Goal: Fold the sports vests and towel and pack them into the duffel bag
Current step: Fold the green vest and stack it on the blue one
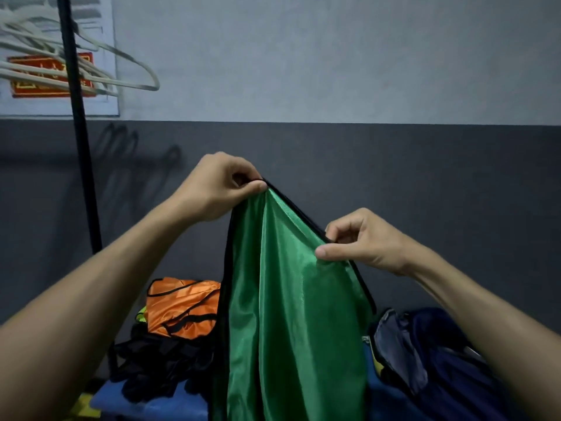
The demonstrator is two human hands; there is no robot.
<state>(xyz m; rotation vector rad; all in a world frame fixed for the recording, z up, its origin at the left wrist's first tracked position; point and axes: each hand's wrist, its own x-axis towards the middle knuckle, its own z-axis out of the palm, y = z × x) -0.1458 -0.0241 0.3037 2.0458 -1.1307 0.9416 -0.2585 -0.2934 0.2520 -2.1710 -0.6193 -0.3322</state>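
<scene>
A shiny green sports vest (288, 323) with black trim hangs in the air in front of me. My left hand (221, 186) pinches its top edge at the higher corner. My right hand (361, 238) pinches the same trimmed edge lower and further right. Behind the green vest, an orange vest (182, 305) lies on a pile with a black mesh vest (158, 366) and a bit of yellow fabric (141, 316). The dark blue duffel bag (449, 366) sits open at the lower right, partly hidden by my right forearm.
A blue surface (145, 402) lies under the pile of vests. A black pole (80, 132) stands at the left, with several white hangers (91, 65) hanging near its top. A two-tone grey wall is close behind.
</scene>
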